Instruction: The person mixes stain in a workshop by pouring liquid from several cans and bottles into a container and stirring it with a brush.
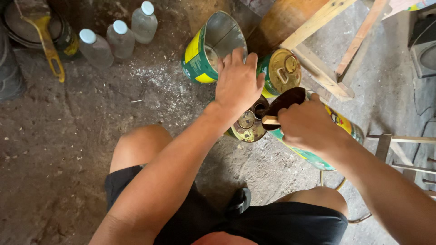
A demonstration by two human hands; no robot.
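Left hand (237, 81) rested flat, fingers together, atop green-yellow metal tin (247, 127) on dirt floor (68, 149). Right hand (305, 124) clamped wooden-handled dark scoop (284, 103) over its opening. Risk: tilt could spill contents beside spout.

LIGHTING / IMG QUALITY

Soft daylight, approx. even; brightest on concrete floor (390, 86) at right. Top-left corner dim, detail lost in shadow. Shadow under the knees, edges soft. Mild glare inside open tin can (222, 38) and on bottle caps (119, 27). Focus sharp at centre. Wide-angle stretch at frame edges, forearms enlarged.
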